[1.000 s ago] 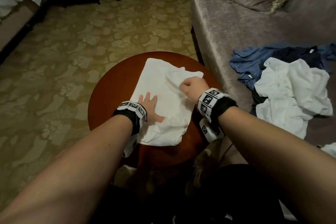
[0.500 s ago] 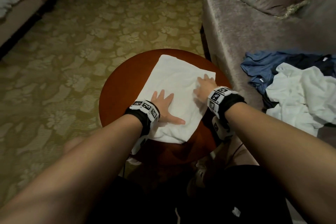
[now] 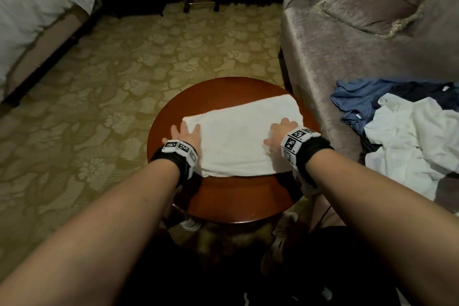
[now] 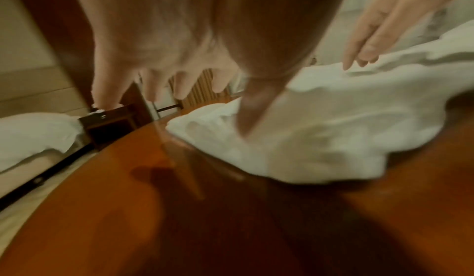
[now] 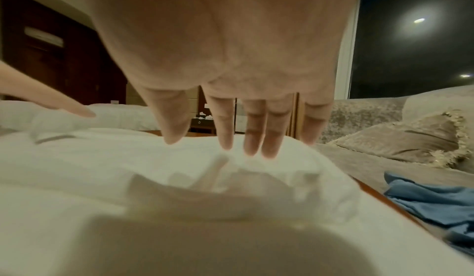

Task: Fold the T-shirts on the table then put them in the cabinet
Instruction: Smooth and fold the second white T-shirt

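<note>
Forearms reach forward from the bottom of the head view, each wrist wrapped in a black band with black-and-white markers. Both hands are on a folded white T-shirt [image 3: 244, 136] that lies across a round wooden table [image 3: 223, 199]. The left hand [image 3: 185, 135] is at the shirt's left end, fingers spread and straight, partly on the cloth and partly over bare wood; the left wrist view is blurred but shows the same spread fingers. The right hand [image 3: 279, 135] presses flat on the shirt's right end, fingers straight and slightly apart, tips touching the cloth in the right wrist view. Neither hand grips anything.

The shirt is a rough rectangle, its near edge close to the table's middle and its far corner near the rim.

Right of the table stands a grey sofa [image 3: 347, 45]. A loose pile of clothes [image 3: 409, 131] lies on its seat: white garments in front, a blue one and a dark one behind. A fringed cushion [image 3: 372, 5] rests against the sofa's back.

Patterned carpet [image 3: 149, 57] stretches beyond the table. A bed [image 3: 32, 7] with white bedding fills the far left, with dark furniture against the far wall.
</note>
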Tool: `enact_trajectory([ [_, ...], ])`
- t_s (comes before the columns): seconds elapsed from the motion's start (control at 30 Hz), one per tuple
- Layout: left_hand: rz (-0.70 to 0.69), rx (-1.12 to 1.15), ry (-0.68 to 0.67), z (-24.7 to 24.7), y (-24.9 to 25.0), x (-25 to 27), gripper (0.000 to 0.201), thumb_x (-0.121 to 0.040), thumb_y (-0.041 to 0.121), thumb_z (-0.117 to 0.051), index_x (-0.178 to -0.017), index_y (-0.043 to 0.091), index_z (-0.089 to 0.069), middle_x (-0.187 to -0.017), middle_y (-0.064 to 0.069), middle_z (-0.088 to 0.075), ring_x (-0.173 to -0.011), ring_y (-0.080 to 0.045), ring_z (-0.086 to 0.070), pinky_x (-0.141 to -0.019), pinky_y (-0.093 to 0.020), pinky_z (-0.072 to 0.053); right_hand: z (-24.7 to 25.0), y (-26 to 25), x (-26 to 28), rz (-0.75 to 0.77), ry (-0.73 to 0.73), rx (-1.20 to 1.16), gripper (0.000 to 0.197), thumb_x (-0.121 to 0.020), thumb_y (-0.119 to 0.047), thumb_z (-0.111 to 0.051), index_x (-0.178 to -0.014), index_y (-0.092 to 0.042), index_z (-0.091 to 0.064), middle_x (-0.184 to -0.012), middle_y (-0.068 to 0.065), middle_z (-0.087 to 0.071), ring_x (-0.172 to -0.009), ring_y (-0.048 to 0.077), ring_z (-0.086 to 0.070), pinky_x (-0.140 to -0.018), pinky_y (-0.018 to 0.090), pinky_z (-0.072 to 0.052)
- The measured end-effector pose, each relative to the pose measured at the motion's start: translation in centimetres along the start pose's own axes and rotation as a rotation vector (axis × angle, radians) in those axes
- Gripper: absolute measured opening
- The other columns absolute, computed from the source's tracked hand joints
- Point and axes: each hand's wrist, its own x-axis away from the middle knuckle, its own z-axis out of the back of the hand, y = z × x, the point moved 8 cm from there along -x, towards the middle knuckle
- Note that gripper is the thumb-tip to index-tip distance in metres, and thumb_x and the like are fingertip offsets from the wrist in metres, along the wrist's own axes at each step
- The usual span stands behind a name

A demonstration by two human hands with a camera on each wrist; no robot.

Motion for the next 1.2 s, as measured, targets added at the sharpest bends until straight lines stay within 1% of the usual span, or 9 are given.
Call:
enact_trajectory([
  [0.13,0.159,0.396,0.029,0.2,-1.2,0.0,0.054,-0.092,0.021,-0.046,-0.144,0.018,-0.030,-0.145,-0.015,-0.033,-0.126,-0.040,-0.042,-0.100,-0.048,-0.042,-2.8,0.6,0.7,-0.082,-0.155,0.026,0.093,-0.079,-0.072,-0.048,-0.149,-0.027,-0.007,-0.158,0.013,0.004,-0.142,0.046,-0.003,-0.112,0.062,-0.016],
  [0.27,0.257,0.555,-0.049,-1.5,-0.3,-0.2,0.081,-0.088,0.055,-0.050,-0.151,0.024,-0.010,-0.154,-0.013,-0.020,-0.136,-0.040,-0.032,-0.106,-0.055,-0.035,-4.2,0.7,1.3,-0.118,-0.206,0.010,0.103,-0.076,-0.080,-0.044,-0.151,-0.028,0.005,-0.158,0.012,0.012,-0.142,0.047,0.000,-0.115,0.059,-0.013],
  [0.4,0.337,0.579,-0.079,-2.1,-0.9,-1.2,0.100,-0.079,0.033,-0.074,-0.149,0.007,-0.008,-0.149,-0.020,-0.030,-0.133,-0.039,-0.038,-0.106,-0.049,-0.038,-3.2,1.2,0.8,-0.118,-0.157,-0.002,0.105,-0.074,-0.082,-0.042,-0.151,-0.029,0.006,-0.158,0.010,0.019,-0.144,0.042,0.010,-0.113,0.062,-0.004],
  [0.53,0.217,0.529,-0.022,-1.5,0.1,-1.5,0.052,-0.082,0.022,-0.071,-0.123,-0.003,-0.054,-0.120,-0.019,-0.061,-0.111,-0.033,-0.059,-0.087,-0.035,-0.048,-4.3,2.0,0.3,-0.129,-0.214,-0.007,0.111,-0.072,-0.084,-0.041,-0.151,-0.026,0.011,-0.156,0.012,0.024,-0.143,0.043,0.014,-0.114,0.059,-0.003],
  [0.63,0.192,0.556,-0.036,-1.5,0.3,-1.6,0.024,-0.090,0.013,-0.059,-0.112,0.003,-0.058,-0.115,-0.016,-0.063,-0.102,-0.032,-0.061,-0.087,-0.035,-0.050,-4.8,1.6,0.2,-0.136,-0.221,0.006,0.112,-0.071,-0.087,-0.038,-0.150,-0.027,0.013,-0.156,0.013,0.025,-0.143,0.044,0.013,-0.114,0.058,-0.002],
  [0.8,0.210,0.863,0.073,-0.9,-2.0,-1.2,0.079,-0.085,-0.001,-0.048,-0.146,0.032,-0.011,-0.102,-0.012,-0.062,-0.082,-0.030,-0.064,-0.073,-0.039,-0.057,-3.6,0.0,0.1,-0.105,-0.284,-0.063,0.110,-0.069,-0.085,-0.046,-0.152,-0.028,0.000,-0.158,0.013,0.017,-0.143,0.045,0.006,-0.114,0.060,-0.008],
  [0.9,0.085,0.768,0.039,-0.8,-3.0,-2.0,0.065,-0.088,0.004,-0.046,-0.146,0.031,-0.034,-0.136,-0.011,-0.052,-0.078,-0.020,-0.062,-0.059,-0.023,-0.048,-1.6,-1.4,0.6,-0.066,-0.303,-0.181,0.089,-0.084,-0.067,-0.050,-0.151,-0.018,-0.020,-0.159,0.013,-0.004,-0.144,0.037,-0.014,-0.114,0.051,-0.018],
  [1.03,0.118,0.575,0.034,-0.1,-3.8,-1.9,0.050,-0.097,0.046,-0.044,-0.130,0.010,-0.054,-0.136,-0.011,-0.052,-0.117,-0.031,-0.053,-0.090,-0.034,-0.042,0.7,-1.0,0.6,-0.114,-0.110,-0.435,0.049,-0.092,-0.032,-0.056,-0.136,-0.012,-0.049,-0.141,0.007,-0.047,-0.126,0.027,-0.047,-0.103,0.038,-0.042],
  [1.2,0.131,0.527,0.040,0.8,-4.2,-1.8,0.052,-0.090,0.014,-0.053,-0.140,0.008,-0.043,-0.143,-0.012,-0.043,-0.120,-0.032,-0.051,-0.087,-0.034,-0.046,1.8,0.6,1.7,-0.221,0.045,-0.558,0.025,-0.095,-0.014,-0.047,-0.106,-0.005,-0.067,-0.110,0.013,-0.066,-0.103,0.030,-0.061,-0.087,0.034,-0.051],
])
